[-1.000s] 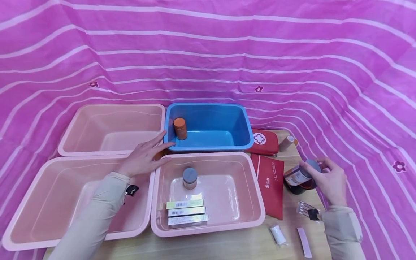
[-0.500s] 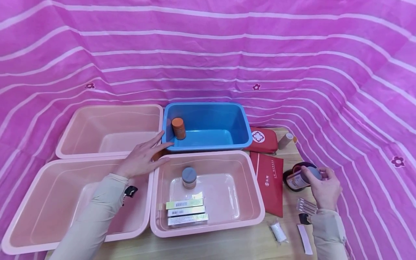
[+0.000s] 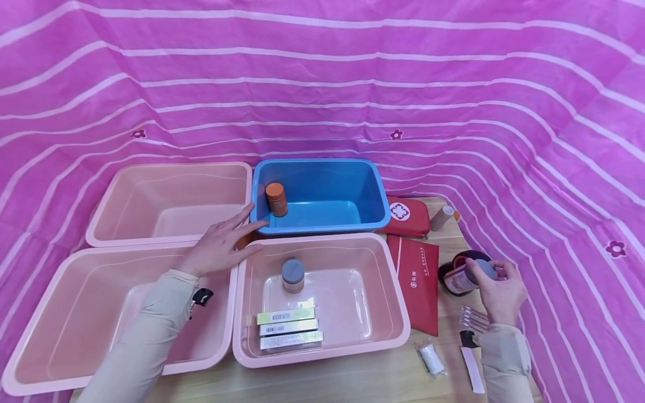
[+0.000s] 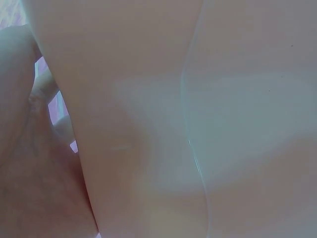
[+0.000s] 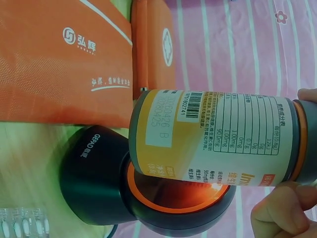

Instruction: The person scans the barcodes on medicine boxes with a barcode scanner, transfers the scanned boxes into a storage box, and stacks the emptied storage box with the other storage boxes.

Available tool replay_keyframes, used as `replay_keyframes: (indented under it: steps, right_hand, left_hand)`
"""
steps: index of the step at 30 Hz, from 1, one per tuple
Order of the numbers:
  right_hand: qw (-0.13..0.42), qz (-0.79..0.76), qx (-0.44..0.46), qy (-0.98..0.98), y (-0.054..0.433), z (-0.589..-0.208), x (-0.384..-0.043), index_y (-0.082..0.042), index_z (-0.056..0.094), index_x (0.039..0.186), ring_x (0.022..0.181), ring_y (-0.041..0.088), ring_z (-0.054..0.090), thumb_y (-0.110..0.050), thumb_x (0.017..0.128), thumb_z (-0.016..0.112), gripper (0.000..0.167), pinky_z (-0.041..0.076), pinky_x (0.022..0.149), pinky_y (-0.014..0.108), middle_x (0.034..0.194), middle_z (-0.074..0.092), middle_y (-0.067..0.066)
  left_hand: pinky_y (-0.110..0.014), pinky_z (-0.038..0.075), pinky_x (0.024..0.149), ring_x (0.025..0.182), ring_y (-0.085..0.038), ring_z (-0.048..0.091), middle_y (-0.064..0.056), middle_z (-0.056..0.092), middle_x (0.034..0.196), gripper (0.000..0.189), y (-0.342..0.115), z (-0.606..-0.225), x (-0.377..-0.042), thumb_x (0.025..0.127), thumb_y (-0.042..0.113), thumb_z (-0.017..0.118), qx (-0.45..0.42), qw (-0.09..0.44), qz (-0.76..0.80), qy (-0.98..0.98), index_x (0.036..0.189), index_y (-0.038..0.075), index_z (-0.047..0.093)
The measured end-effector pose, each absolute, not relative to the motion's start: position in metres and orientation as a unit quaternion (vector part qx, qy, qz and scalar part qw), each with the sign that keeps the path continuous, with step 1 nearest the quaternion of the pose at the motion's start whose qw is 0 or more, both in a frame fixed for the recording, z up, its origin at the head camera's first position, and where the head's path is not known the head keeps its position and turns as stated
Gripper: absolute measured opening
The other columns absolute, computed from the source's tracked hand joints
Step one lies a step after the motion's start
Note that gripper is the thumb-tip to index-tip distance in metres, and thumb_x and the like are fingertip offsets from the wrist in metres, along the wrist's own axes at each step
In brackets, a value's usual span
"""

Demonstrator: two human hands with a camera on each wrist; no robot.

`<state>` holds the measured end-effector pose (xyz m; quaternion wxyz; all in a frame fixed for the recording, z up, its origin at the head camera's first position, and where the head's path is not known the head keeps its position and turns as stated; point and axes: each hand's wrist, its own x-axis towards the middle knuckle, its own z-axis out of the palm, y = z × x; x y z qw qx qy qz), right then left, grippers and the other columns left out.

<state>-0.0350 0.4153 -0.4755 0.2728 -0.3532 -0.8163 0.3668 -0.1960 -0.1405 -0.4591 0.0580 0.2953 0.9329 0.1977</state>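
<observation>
My right hand (image 3: 505,292) pinches the grey lid of a supplement bottle (image 3: 458,280), which tilts over a black desktop barcode scanner (image 5: 94,178). In the right wrist view the bottle (image 5: 213,139) lies sideways, its white-and-yellow label with printed table and small barcode toward the camera. The scanner's round window glows orange behind it. My left hand (image 3: 219,246) rests with fingers spread where the tubs meet, fingertips at the blue tub's (image 3: 322,229) near left corner. The left wrist view is mostly filled by a blurred pink tub wall (image 4: 148,124), with part of the hand at left.
An orange bottle (image 3: 276,199) stands in the blue tub. The near right pink tub (image 3: 400,313) holds a grey-lidded jar (image 3: 293,275) and several slim boxes (image 3: 289,327). A red pouch (image 3: 414,285), red case (image 3: 410,217) and small packets (image 3: 430,359) lie on the right.
The right hand has brought the bottle slightly down over the scanner and tilted it more, its forearm shifting left. The left hand keeps its place; the head view has shifted a little.
</observation>
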Motion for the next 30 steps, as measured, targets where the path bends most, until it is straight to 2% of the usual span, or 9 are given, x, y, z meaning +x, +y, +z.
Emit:
replay_keyframes:
  steps: [21,30]
  right_hand:
    - [0.271,0.357,-0.351,-0.823,0.413,-0.473,-0.033,-0.005,0.067,0.102,0.071,-0.004,0.046,-0.038,0.076,0.090,0.047,0.035,0.066,0.016,0.073,0.048,-0.030]
    - [0.268,0.346,-0.337,-0.834,0.404,-0.454,-0.039,-0.008,0.071,0.108,0.072,0.000,0.048,-0.040,0.076,0.090,0.050,0.037,0.065,0.019,0.076,0.051,-0.025]
  left_hand:
    - [-0.069,0.030,0.117,0.153,-0.046,0.029,-0.011,0.012,0.174,0.063,-0.141,-0.461,-0.196,0.099,0.046,0.064,0.294,0.059,0.197,0.933,0.157,0.028,0.044]
    - [-0.069,0.031,0.117,0.152,-0.046,0.030,-0.011,0.012,0.174,0.064,-0.141,-0.460,-0.196,0.099,0.048,0.063,0.293,0.062,0.198,0.933,0.157,0.030,0.044]
